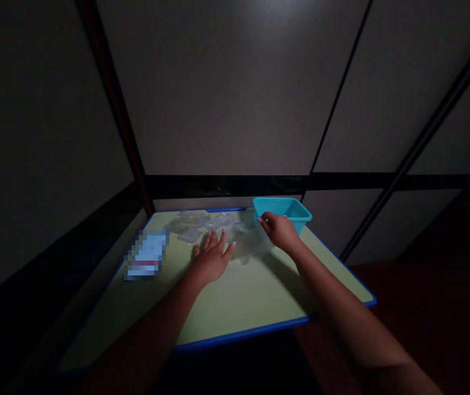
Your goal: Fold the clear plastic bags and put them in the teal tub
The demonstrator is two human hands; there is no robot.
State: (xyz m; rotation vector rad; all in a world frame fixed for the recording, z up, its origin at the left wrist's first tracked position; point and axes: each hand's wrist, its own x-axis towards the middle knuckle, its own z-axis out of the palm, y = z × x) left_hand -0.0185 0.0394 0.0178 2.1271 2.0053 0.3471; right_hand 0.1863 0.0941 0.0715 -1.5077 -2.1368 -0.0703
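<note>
Fingers spread, my left hand (pixel 211 260) is over the middle of the yellow-green table (pixel 235 307), its fingertips close to thin clear plastic bags (pixel 220 220). My right hand (pixel 279 230) is raised at the near side of a turquoise plastic basin (pixel 303 214), thumb and fingers pinched together. Whatever those fingers hold, if anything, is too small or hidden to make out. Below and left of my right hand lies another clear plastic bag (pixel 249 244). The hand partly hides the basin, whose contents I cannot make out.
At the table's left lies a pale blue, blurred rectangular thing (pixel 148 255). More flat clear bags (pixel 187 224) lie toward the back left. A blue edging (pixel 243 332) runs round the table. Large grey panels (pixel 226 99) stand right behind it.
</note>
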